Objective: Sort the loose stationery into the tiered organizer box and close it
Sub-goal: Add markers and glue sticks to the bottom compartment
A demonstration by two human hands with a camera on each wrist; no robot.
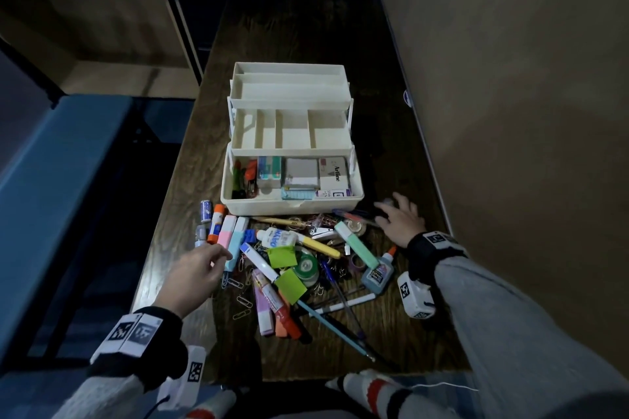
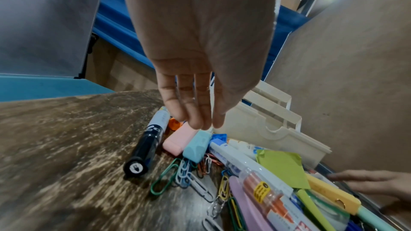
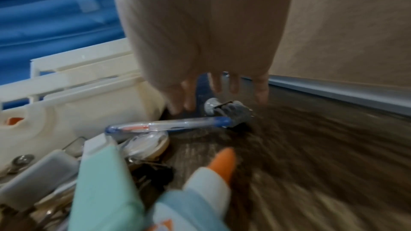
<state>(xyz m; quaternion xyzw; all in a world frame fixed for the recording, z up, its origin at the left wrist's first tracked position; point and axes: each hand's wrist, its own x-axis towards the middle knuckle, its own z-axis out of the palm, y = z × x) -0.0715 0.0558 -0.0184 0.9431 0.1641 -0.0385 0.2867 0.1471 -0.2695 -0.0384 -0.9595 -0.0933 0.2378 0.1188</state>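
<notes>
The cream tiered organizer box (image 1: 292, 206) stands open on the table, its upper trays (image 1: 289, 131) bare and its bottom bin holding boxes and clips. Loose stationery lies heaped in front of it. My left hand (image 1: 221, 257) hovers with straight fingers (image 2: 195, 120) just above a pink highlighter (image 2: 177, 142) and a light blue highlighter (image 2: 198, 147), holding nothing. My right hand (image 1: 388, 211) is spread open at the pile's right end, over a clear blue-tipped pen (image 3: 169, 126) and a grey binder clip (image 3: 235, 111). The right wrist view is blurred.
A black marker (image 2: 145, 147) and glue sticks (image 1: 216, 224) lie at the pile's left. Paper clips (image 2: 184, 173), green sticky notes (image 1: 289, 284), tape rolls (image 1: 308, 265), a mint highlighter (image 1: 357, 245) and a glue bottle (image 1: 377, 274) fill the middle. A wall (image 1: 510, 112) borders the table's right side.
</notes>
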